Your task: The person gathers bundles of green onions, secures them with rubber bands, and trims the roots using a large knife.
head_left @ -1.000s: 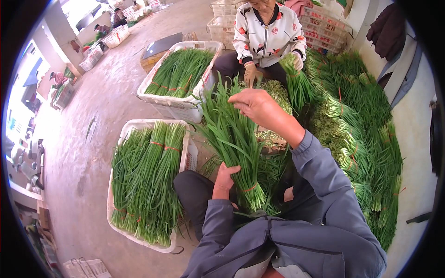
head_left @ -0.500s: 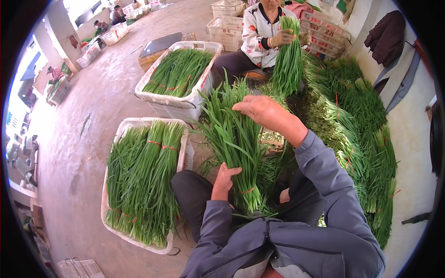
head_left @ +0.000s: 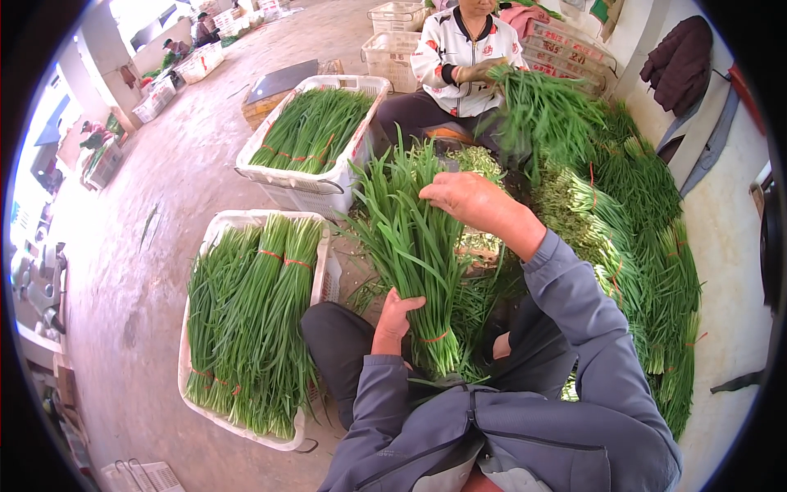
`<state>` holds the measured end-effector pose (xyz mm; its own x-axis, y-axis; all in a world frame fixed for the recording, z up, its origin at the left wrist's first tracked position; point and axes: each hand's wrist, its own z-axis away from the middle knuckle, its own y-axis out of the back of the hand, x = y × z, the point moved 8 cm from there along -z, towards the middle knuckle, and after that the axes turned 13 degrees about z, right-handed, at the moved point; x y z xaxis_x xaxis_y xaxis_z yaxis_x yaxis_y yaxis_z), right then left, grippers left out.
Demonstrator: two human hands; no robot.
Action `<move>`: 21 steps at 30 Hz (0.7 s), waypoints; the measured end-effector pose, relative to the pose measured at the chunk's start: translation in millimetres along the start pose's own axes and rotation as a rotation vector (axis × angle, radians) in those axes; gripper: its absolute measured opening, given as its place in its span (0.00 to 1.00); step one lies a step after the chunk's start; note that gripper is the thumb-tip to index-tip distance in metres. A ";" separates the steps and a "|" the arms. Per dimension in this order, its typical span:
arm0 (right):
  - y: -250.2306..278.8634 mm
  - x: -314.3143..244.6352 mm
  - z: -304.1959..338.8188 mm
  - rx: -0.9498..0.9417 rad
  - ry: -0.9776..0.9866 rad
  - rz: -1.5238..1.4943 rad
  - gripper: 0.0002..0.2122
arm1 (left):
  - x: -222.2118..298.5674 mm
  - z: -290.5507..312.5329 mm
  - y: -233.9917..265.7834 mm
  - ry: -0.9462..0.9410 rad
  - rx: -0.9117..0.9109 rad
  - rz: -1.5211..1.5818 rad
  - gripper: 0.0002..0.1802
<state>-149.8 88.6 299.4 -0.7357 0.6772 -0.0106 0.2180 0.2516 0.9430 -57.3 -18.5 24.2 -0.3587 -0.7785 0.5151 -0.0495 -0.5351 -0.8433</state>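
Note:
A bunch of garlic chives (head_left: pixel 414 246) stands between my knees, its leaves fanning up and away and its pale cut ends toward me. An orange-red band (head_left: pixel 434 337) rings it near the base. My left hand (head_left: pixel 397 318) is wrapped round its lower left side, thumb across the leaves. Over the leaf tips, my right hand (head_left: pixel 475 199) has its fingers curled down and pressed together at the bunch's upper right; whatever is pinched there is too small to make out.
At my left, one white crate (head_left: pixel 185 353) holds banded chive bunches; another crate (head_left: pixel 246 156) stands beyond it. Opposite, a gloved co-worker (head_left: pixel 467 49) holds a loose chive bunch (head_left: pixel 549 111). Piled chives (head_left: pixel 656 271) line the right wall. Trimmings (head_left: pixel 484 164) litter the floor ahead.
The co-worker's bunch, upright before, is now tipped over to the right and blurred by motion. My right hand has shifted slightly, its fingers drawn closer together. My left hand keeps its place.

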 end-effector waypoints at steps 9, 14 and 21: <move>5.8 43.5 5.7 0.098 -0.573 -1.056 0.05 | -0.5 0.9 -1.0 -0.014 -0.005 0.018 0.29; 9.3 52.9 -5.1 0.058 -0.573 -0.817 0.09 | -1.9 2.0 -1.7 -0.007 -0.033 -0.024 0.28; -20.4 31.7 -6.8 -0.191 -0.361 -0.563 0.07 | 0.0 5.2 -3.8 -0.002 -0.016 -0.040 0.28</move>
<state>-182.0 100.2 282.1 -0.4373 0.6750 -0.5943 -0.2758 0.5284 0.8030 -52.2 -18.1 28.2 -0.3541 -0.7572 0.5488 -0.0790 -0.5605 -0.8244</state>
